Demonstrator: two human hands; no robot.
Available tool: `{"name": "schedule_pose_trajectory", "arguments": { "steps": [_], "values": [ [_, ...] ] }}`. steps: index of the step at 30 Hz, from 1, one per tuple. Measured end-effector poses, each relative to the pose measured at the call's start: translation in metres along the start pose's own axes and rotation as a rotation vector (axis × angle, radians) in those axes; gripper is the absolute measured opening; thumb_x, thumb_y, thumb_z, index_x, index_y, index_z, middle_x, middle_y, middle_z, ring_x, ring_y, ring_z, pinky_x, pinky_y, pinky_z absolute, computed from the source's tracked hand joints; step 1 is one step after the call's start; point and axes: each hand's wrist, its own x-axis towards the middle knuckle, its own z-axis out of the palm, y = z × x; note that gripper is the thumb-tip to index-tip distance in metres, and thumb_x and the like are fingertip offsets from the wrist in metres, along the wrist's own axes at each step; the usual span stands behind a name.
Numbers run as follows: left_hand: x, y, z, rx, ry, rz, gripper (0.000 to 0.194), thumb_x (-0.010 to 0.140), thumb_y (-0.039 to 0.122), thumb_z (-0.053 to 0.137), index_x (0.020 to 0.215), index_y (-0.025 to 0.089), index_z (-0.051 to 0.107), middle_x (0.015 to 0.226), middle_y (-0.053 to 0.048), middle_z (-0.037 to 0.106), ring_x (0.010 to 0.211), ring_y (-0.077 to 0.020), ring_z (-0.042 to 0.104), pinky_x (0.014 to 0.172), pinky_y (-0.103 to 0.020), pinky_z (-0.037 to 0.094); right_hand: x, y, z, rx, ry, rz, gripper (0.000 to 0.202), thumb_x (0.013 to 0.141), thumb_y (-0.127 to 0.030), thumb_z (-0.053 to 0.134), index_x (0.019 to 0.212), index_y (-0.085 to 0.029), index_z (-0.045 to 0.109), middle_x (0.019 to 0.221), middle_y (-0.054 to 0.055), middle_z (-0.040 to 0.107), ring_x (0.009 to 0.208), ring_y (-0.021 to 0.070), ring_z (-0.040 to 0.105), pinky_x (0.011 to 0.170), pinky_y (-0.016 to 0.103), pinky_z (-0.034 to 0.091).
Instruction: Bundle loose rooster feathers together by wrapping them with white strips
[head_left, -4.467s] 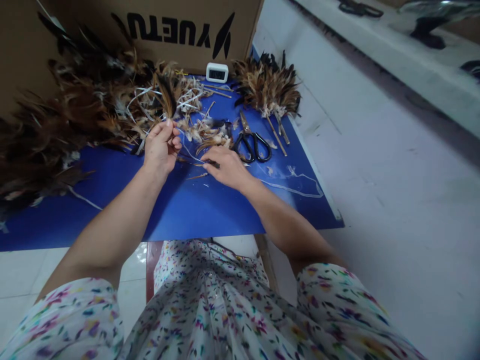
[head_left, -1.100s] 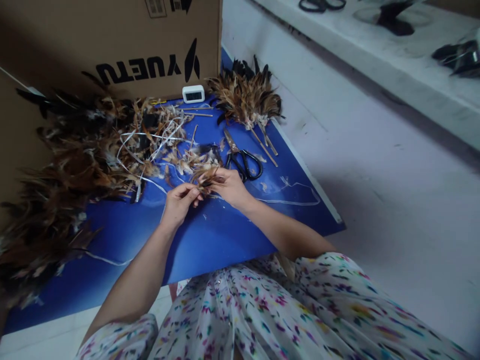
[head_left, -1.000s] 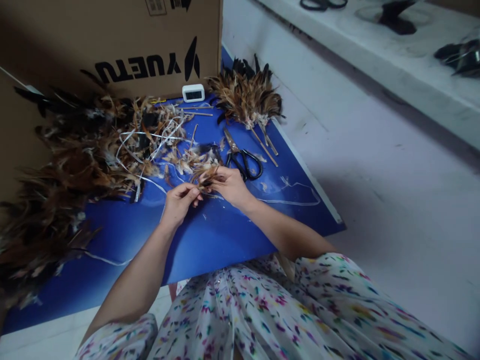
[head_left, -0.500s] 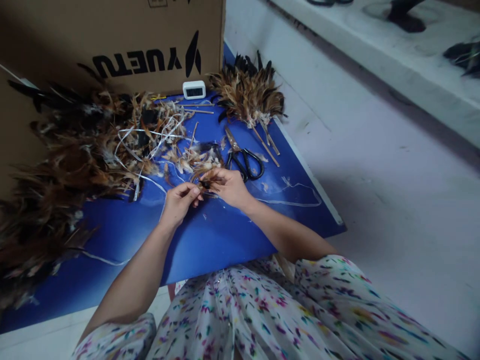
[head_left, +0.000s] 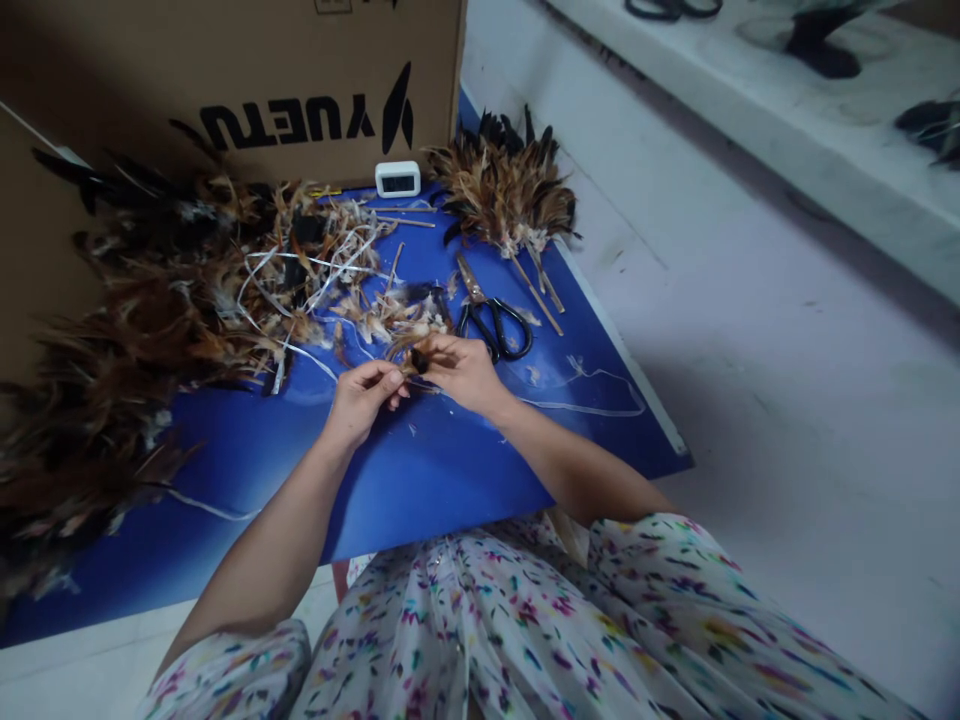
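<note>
Dim, cool light | pale sheen streaks the blue table [head_left: 214, 555] | soft shadow darkens the wall [head_left: 697, 395] | I see held feathers [head_left: 418, 362] blurred | edge distortion stretches the right sleeve [head_left: 720, 625]

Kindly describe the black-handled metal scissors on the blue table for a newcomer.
On the blue table, look just beyond the person's right hand. The scissors lie there, blades pointing away; two black loops distinguish them from nearby brown feathers.
</note>
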Motion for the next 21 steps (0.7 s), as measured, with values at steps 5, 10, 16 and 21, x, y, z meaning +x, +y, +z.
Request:
{"name": "schedule_pose_trajectory", "arguments": {
  "steps": [5,10,16,21],
  "values": [
    [0.006,0.008,-0.004,-0.201,0.118,-0.035,0.038,0.057,0.041,0.088,0.068,0.015,0.062,0.058,0.001,0.062,0.043,-0.0060,0.049,0.042,-0.018,0.039,0.005,-0.004,-0.010,-0.052,0.092,0.003,0.029,0.074,-0.043,0.073,0.089,-0.019,0.070,0.078,0.001,0.069,0.069,0.0118,0.062,0.067,0.027,0.052],
    [0.015,0.015,-0.017,-0.429,0.224,0.015,0.041,0.054,0.032,0.091,0.065,0.017,0.055,0.058,0.005,0.058,0.045,-0.0041,0.047,0.042,-0.015,0.036,0.013,-0.018,-0.034,-0.132,0.283,-0.042,0.017,0.076,-0.033,0.069,0.086,-0.018,0.067,0.073,0.001,0.068,0.066,0.0113,0.062,0.063,0.026,0.050],
    [0.021,0.019,-0.028,-0.530,0.292,0.021,0.032,0.066,0.028,0.085,0.069,0.017,0.055,0.058,0.005,0.054,0.045,-0.0030,0.045,0.042,-0.014,0.035,0.007,-0.013,-0.060,-0.346,0.196,0.036,0.013,0.074,-0.027,0.067,0.081,-0.016,0.067,0.067,0.000,0.065,0.059,0.0106,0.057,0.059,0.026,0.045],
    [0.022,0.020,-0.028,-0.509,0.331,-0.004,0.027,0.075,0.026,0.079,0.070,0.017,0.054,0.058,0.005,0.054,0.045,-0.0026,0.045,0.042,-0.013,0.034,-0.014,-0.017,-0.062,-0.863,-0.053,0.077,0.007,0.077,-0.020,0.063,0.075,-0.017,0.068,0.065,0.001,0.063,0.061,0.0115,0.055,0.060,0.026,0.039]
  ]
}}
